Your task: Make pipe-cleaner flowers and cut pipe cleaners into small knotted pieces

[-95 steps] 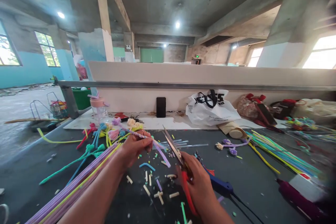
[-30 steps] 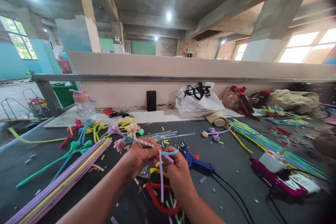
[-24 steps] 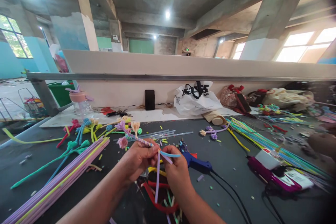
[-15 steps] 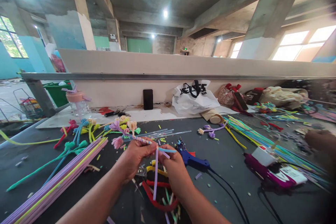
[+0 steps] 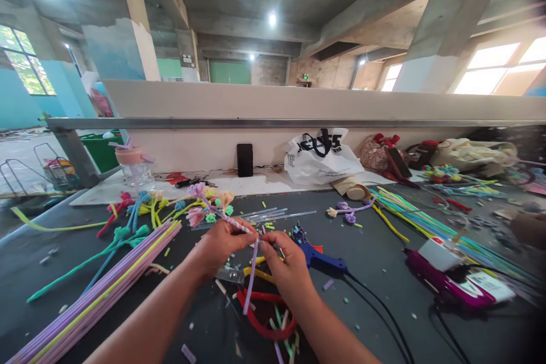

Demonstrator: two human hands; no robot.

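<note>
We lose part of striped stem behind left hand; cannot tell whether right hand touches its tip. Purple-and-pink bundle runs off bottom edge, leftward. Co-worker's hand at right edge: blurred, cut off.

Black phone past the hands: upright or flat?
Upright: the black phone stands on a short end on the white ledge, its long sides running up in front of the pale panel.
</note>
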